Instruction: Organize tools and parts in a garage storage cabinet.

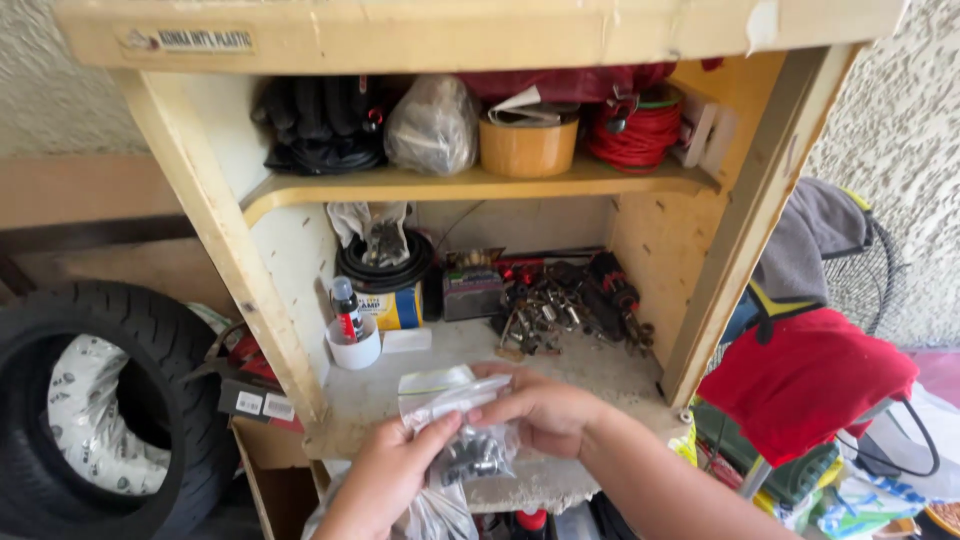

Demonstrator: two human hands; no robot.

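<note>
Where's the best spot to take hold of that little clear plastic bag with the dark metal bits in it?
Probably by the flat, empty top of the clear plastic bag, coming from either side, as the left hand and right hand do now. The dark metal pieces sag in a lump at the bottom, so the upper film is thin enough to pinch.

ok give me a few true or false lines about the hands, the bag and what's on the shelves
1. Both hands hold a clear plastic bag of small dark metal parts. True: the left hand and right hand both grip it.
2. A coil of red cable lies on the upper shelf. True.
3. The tyre stands right of the shelf unit. False: it stands to the left.
4. The roll of tape lies on the lower shelf. False: it lies on the upper shelf, beside the red cable.
5. A small bottle stands in a white cup. True.
</note>
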